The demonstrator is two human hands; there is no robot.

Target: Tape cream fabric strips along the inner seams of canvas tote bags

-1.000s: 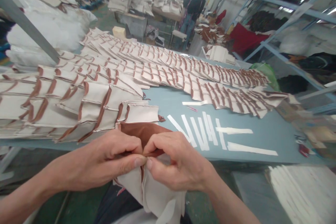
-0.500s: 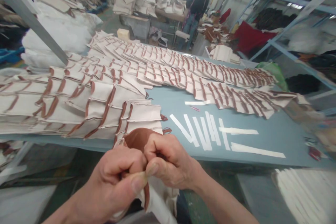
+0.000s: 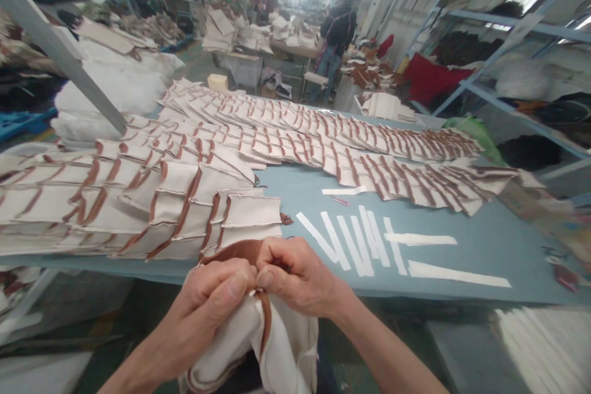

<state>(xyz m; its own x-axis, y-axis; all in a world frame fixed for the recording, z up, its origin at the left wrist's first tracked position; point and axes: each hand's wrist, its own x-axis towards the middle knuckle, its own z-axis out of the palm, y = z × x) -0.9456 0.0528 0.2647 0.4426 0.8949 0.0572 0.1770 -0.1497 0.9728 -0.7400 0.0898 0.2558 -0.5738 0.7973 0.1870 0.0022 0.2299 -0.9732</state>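
Note:
Close to the table's front edge, my left hand (image 3: pixel 219 295) and my right hand (image 3: pixel 295 277) meet, thumbs and fingers pinched side by side. Between them they grip a cream fabric piece (image 3: pixel 286 332) with brown edging, which hangs down below my fingers. A brown part of it arches up behind my hands. What exactly lies under the fingertips is hidden. Just beyond and to the left, similar cream pieces with brown edges (image 3: pixel 252 212) lie overlapped in rows on the blue-grey table (image 3: pixel 295 191).
Several white strips (image 3: pixel 353 243) lie to the right of my hands, with a small pink tool (image 3: pixel 340 201) behind them. A grey post (image 3: pixel 69 49) rises at the left. A person (image 3: pixel 337 37) stands far back, and shelving (image 3: pixel 489 86) lines the right side.
The view has tilted up slightly. My left thumb has drawn up and back, and more of the cream fabric now shows below my hands. Both hands keep their grip.

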